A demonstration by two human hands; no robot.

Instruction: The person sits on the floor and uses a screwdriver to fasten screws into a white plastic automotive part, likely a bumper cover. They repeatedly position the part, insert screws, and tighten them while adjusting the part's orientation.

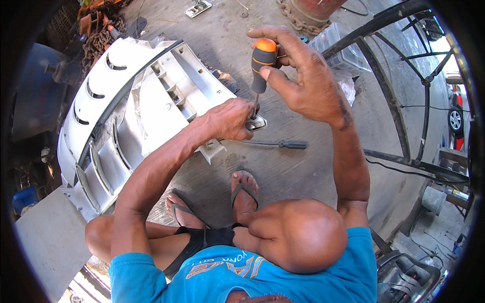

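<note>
A large white plastic vehicle panel (151, 111), with curved slots and ribbed hollows, lies on the ground at the left. My left hand (230, 120) is closed around its narrow right end, with the fingertips beside a screwdriver's tip. The screwdriver (259, 86) stands nearly upright there, its grey handle capped in orange. My right hand (305, 83) grips that handle from the right, thumb and fingers against its side. What the tip touches is hidden by my left fingers.
A second screwdriver with a black handle (293, 145) lies on the concrete near my sandalled feet. Black metal tubing (386, 96) rises at the right, beside a clear plastic box (339, 48). Rusty chains (98, 43) lie at the far left. A white part (197, 8) rests farther off.
</note>
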